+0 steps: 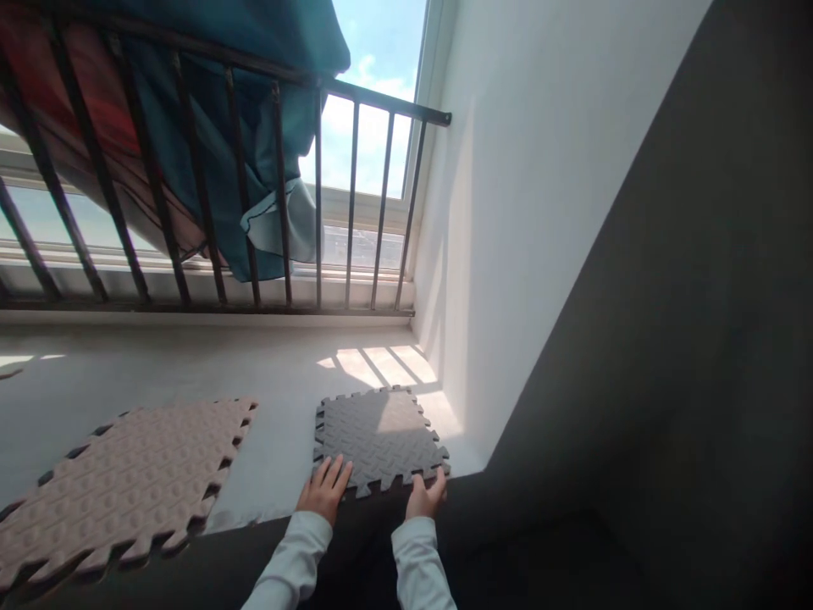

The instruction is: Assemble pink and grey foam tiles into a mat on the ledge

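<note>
A grey foam mat tile [379, 436] with jagged interlocking edges lies on the white window ledge [267, 474], close to the side wall. Its front edge reaches the ledge's front edge. My left hand [325, 489] rests on the tile's front left corner, fingers spread. At the front right corner, my right hand [426, 495] has its thumb and fingers at the tile's edge; part of its fingers is hidden under the edge. Further left, a larger pinkish-brown foam mat [136, 474] lies on the ledge, with a gap between it and the grey tile.
Dark metal railing [352, 203] runs along the window behind the ledge. Blue and red cloth [222, 127] hangs over it. A white wall [508, 212] rises at the right. Below the ledge's front edge it is dark.
</note>
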Available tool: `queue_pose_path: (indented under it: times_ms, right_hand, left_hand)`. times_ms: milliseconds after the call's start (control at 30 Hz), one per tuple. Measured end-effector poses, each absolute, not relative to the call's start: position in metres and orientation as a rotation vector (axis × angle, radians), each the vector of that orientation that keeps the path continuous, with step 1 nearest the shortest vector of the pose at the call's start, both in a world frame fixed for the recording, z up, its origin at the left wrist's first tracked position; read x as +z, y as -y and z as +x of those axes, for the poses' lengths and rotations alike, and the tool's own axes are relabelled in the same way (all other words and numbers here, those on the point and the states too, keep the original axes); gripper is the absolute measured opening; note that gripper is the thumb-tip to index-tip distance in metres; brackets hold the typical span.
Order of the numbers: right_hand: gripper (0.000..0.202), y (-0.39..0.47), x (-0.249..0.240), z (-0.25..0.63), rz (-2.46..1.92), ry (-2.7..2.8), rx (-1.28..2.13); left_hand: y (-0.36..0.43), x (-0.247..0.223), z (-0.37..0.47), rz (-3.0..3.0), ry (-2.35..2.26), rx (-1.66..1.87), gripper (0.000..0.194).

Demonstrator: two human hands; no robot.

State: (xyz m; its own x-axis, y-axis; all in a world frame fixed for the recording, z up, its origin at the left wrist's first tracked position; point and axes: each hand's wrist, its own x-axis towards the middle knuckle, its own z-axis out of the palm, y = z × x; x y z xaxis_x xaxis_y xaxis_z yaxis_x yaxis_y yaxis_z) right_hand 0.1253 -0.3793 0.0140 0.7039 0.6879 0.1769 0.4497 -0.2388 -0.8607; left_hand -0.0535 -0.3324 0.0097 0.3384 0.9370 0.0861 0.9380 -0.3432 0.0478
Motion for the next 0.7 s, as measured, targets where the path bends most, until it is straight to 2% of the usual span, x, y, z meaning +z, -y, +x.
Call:
queue_pose_path:
  times_ms: [67, 367, 700]
  right_hand:
    - [0.059, 0.376, 0.014, 0.120, -2.004, 0.677, 0.309]
    - [0.059, 0.358, 0.012, 0.111, -2.177, 0.795, 0.291]
    - [0.058, 0.352, 0.011, 0.106, -2.216, 0.864, 0.282]
  left_hand:
    - [0.324, 0.007, -0.034, -2.612, 1.741, -0.148, 0.066]
    - [0.308, 0.008, 0.001, -2.875, 1.553, 0.018, 0.070]
    - [0.296, -0.026, -0.001, -2.945, 1.374, -0.012, 0.067]
